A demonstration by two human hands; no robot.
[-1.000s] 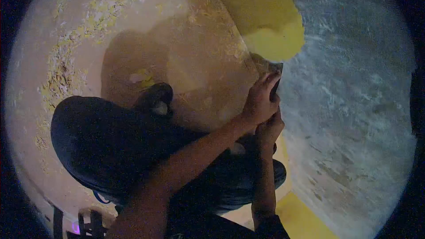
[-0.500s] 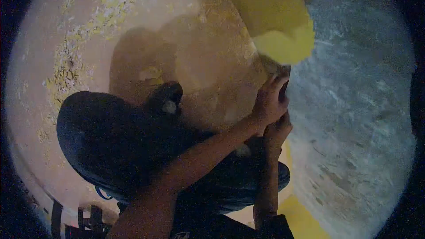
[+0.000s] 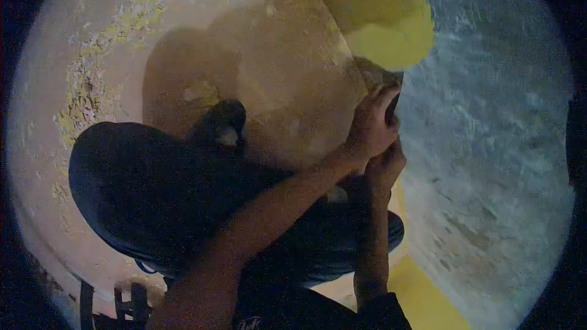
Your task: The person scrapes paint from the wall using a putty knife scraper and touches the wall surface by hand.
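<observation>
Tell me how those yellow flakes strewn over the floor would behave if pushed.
The yellow flakes look thin and ragged, so they're probably light and perhaps brittle. Scattered in many small bits across the floor, they'd likely spread rather than shift as one piece.

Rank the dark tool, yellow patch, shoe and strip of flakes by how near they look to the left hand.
1. Dark tool: in the left hand.
2. Yellow patch: just above it.
3. Shoe: left of it.
4. Strip of flakes: far left.
</observation>
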